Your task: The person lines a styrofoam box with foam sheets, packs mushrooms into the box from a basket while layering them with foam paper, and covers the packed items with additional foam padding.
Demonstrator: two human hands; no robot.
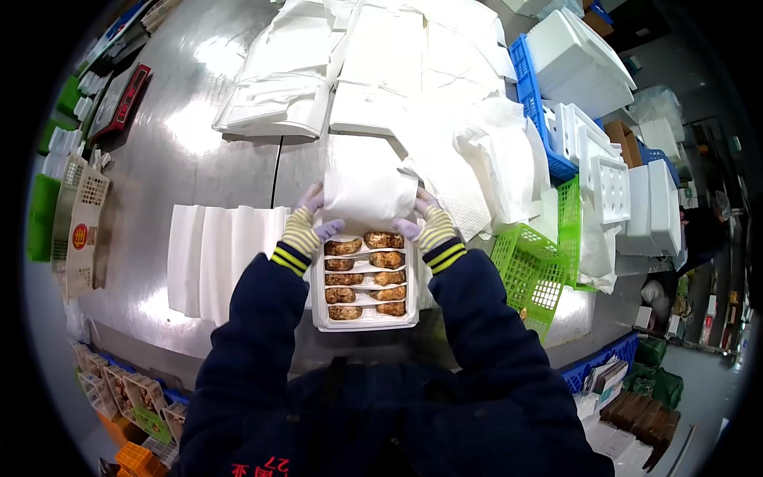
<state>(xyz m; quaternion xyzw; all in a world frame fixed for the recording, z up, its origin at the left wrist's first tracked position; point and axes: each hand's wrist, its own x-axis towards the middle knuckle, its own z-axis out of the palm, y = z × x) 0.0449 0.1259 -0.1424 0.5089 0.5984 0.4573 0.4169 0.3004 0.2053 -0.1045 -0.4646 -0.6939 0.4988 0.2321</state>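
Observation:
A white foam box (316, 306) stands before me on the metal table. Brown, mottled pieces that look like mushrooms (344, 279) lie in it in two columns, with folds of white paper between the rows. Over the box's far end I hold a white paper sheet (369, 189), which hides what is under it. My left hand (313, 213), in a pale lilac glove with a yellow-striped cuff, pinches the sheet's left edge. The right edge is held by my right hand (421, 215), gloved the same way. Both thumbs point inward near the box's rim.
Folded white sheets (226, 258) lie left of the box. Stacks of white paper (377, 71) cover the table's far side. A green basket (536, 274) and a blue crate (528, 87) stand at right, near white foam boxes (576, 60). A red scale (131, 99) sits far left.

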